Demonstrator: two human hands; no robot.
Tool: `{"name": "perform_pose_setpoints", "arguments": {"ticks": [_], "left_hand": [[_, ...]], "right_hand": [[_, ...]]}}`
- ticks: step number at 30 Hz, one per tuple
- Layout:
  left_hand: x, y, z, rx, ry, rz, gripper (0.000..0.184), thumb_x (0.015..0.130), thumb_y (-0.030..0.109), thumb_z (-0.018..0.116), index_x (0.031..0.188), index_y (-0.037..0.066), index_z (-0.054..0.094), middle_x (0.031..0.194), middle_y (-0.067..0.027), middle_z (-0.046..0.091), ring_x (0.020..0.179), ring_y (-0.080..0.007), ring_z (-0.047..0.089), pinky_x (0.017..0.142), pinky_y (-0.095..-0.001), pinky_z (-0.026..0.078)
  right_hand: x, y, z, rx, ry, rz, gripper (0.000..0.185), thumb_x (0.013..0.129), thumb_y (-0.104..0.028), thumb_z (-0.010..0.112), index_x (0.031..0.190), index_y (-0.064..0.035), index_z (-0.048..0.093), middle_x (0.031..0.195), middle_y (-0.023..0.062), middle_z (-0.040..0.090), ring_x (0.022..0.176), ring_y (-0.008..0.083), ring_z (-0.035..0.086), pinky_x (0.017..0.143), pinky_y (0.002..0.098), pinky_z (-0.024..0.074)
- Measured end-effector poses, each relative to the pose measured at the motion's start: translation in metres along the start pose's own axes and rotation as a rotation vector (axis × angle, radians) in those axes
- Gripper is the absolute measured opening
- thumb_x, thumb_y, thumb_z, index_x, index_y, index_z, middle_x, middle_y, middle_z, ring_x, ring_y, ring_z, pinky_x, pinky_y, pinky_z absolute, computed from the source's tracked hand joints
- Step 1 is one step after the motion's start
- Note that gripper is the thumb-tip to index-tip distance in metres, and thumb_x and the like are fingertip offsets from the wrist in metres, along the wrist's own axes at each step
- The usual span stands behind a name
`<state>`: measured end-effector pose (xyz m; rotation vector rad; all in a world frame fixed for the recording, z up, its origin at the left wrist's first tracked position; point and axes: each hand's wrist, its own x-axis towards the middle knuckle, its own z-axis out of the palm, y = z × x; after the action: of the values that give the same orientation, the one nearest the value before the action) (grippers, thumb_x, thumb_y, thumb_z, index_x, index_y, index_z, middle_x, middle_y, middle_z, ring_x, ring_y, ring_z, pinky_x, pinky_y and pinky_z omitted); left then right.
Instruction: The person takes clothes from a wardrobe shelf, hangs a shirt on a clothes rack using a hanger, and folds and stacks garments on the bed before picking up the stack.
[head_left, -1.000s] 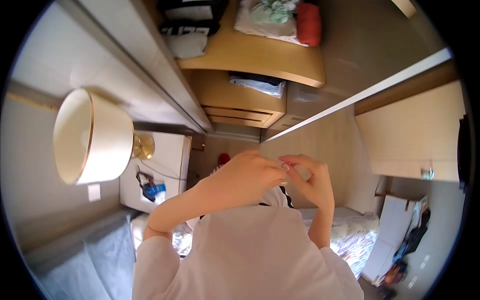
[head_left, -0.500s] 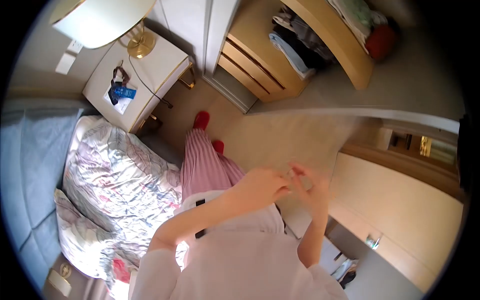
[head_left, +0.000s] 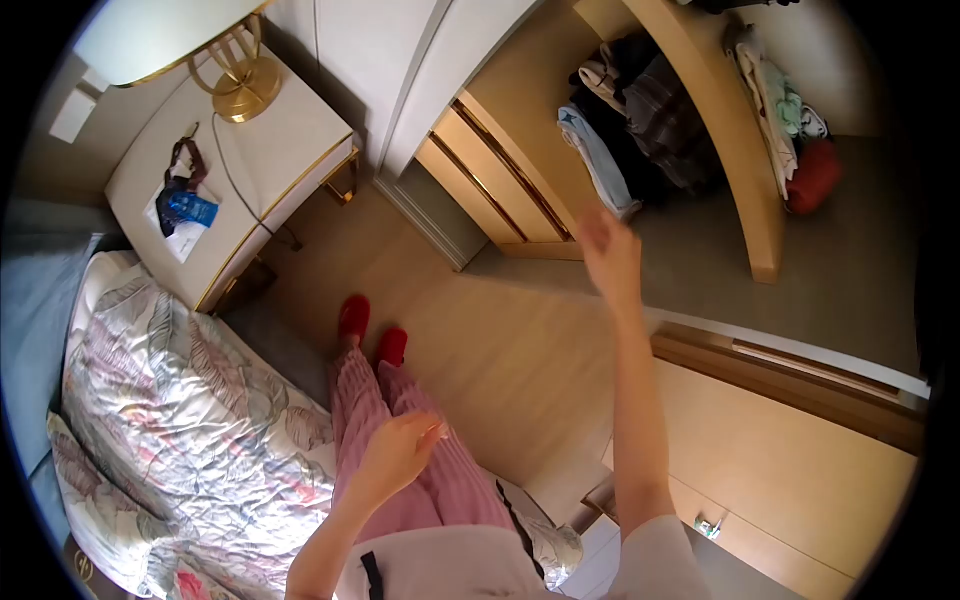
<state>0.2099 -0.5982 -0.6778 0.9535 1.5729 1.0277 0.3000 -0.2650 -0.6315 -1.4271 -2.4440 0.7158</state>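
My left hand hangs low over the pink striped trousers, its fingers curled in; what they hold, if anything, is too small to make out. My right hand is stretched forward at the edge of the open wardrobe, fingers closed and slightly blurred. Just beyond it lie folded light-blue jeans and a stack of dark clothes. Whether the right hand touches anything there I cannot tell.
A nightstand with a gold lamp stands at the upper left. The bed with patterned bedding lies at the left. Red slippers are on the floor. A curved wooden shelf panel and a light wooden cabinet are at the right.
My hands were close together in front of me and have come apart. The right reached forward to the wardrobe; the left dropped back over the trousers. The view has shifted.
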Motion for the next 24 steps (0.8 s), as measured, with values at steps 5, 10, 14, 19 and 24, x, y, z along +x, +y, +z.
{"name": "perform_pose_setpoints", "arguments": {"ticks": [5, 10, 14, 19, 24], "left_hand": [[0.018, -0.031, -0.001, 0.073, -0.027, -0.075, 0.014, 0.087, 0.010, 0.051, 0.087, 0.001, 0.062, 0.084, -0.0156, 0.064, 0.075, -0.0351, 0.060, 0.067, -0.0396, 0.047], [0.042, -0.044, 0.003, 0.034, -0.061, -0.168, 0.015, 0.087, 0.011, 0.052, 0.089, 0.000, 0.062, 0.086, -0.0153, 0.065, 0.078, -0.0349, 0.060, 0.068, -0.0382, 0.047], [0.061, -0.043, 0.000, 0.046, -0.068, -0.138, 0.015, 0.087, 0.011, 0.052, 0.090, -0.001, 0.061, 0.085, -0.0151, 0.064, 0.077, -0.0339, 0.060, 0.068, -0.0374, 0.047], [0.076, -0.034, -0.006, 0.063, -0.115, -0.120, 0.013, 0.087, 0.011, 0.054, 0.090, 0.000, 0.060, 0.083, -0.0143, 0.063, 0.072, -0.0327, 0.058, 0.064, -0.0392, 0.045], [0.090, -0.022, -0.020, 0.088, -0.125, -0.101, 0.012, 0.087, 0.011, 0.054, 0.090, 0.001, 0.060, 0.082, -0.0140, 0.062, 0.072, -0.0334, 0.058, 0.063, -0.0394, 0.045]], "right_hand": [[0.124, 0.065, 0.026, -0.171, 0.399, -0.235, 0.032, 0.085, -0.014, 0.056, 0.112, 0.0034, 0.059, 0.107, 0.0267, 0.060, 0.096, 0.0394, 0.060, 0.083, 0.0423, 0.0485], [0.170, 0.099, 0.026, -0.565, 0.554, -0.278, 0.038, 0.084, -0.023, 0.062, 0.113, 0.0016, 0.060, 0.102, 0.0233, 0.063, 0.091, 0.0369, 0.063, 0.082, 0.0424, 0.0491], [0.182, 0.097, -0.003, -0.625, 0.357, -0.015, 0.037, 0.081, -0.030, 0.067, 0.103, -0.0007, 0.066, 0.097, 0.0198, 0.066, 0.089, 0.0347, 0.064, 0.079, 0.0404, 0.0496], [0.219, 0.131, -0.044, -0.186, 0.211, 0.286, 0.045, 0.072, -0.044, 0.075, 0.087, -0.0016, 0.071, 0.088, 0.0162, 0.068, 0.081, 0.0270, 0.065, 0.075, 0.0337, 0.0494], [0.222, 0.154, -0.040, 0.199, 0.366, 0.598, 0.067, 0.066, -0.041, 0.082, 0.110, 0.0052, 0.060, 0.111, 0.0154, 0.063, 0.102, 0.0241, 0.057, 0.089, 0.0315, 0.0430]]}}
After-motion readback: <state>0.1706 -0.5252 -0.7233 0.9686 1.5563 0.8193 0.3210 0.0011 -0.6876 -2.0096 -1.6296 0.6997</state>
